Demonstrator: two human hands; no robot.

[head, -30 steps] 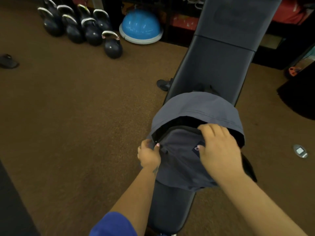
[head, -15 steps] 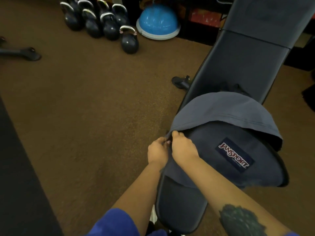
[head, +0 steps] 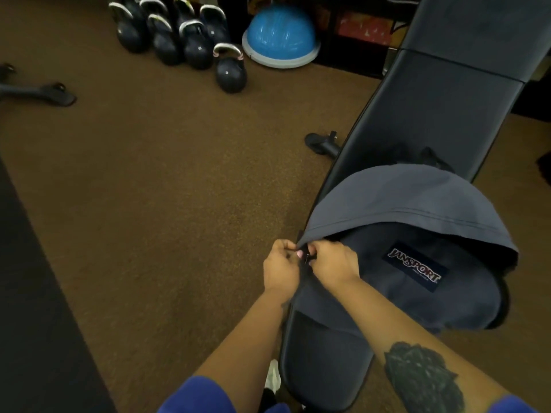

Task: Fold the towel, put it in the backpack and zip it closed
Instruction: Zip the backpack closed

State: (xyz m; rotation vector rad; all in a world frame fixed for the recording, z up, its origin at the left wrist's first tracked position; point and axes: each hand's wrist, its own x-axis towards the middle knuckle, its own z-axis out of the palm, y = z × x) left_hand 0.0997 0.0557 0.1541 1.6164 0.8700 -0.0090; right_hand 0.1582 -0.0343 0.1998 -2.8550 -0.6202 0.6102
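A grey-blue backpack (head: 417, 296) with a dark logo patch lies on a black padded bench (head: 423, 114). Its main flap gapes open along the upper right. At the backpack's left edge both hands meet at the zipper end. My left hand (head: 280, 269) pinches the fabric beside the zipper. My right hand (head: 334, 260) has its fingertips closed on the small dark zipper pull. No towel shows anywhere; the inside of the backpack is hidden in shadow.
Several black kettlebells (head: 190, 43) stand on the brown carpet at the back, beside a blue half-ball trainer (head: 280, 37). The bench's foot (head: 322, 144) sticks out to its left. A dark mat (head: 29, 293) runs along the left edge. Another equipment base (head: 38, 92) lies far left.
My right hand left the backpack's front panel and came to the left corner beside my left hand. The logo patch is now uncovered. The view swung left.
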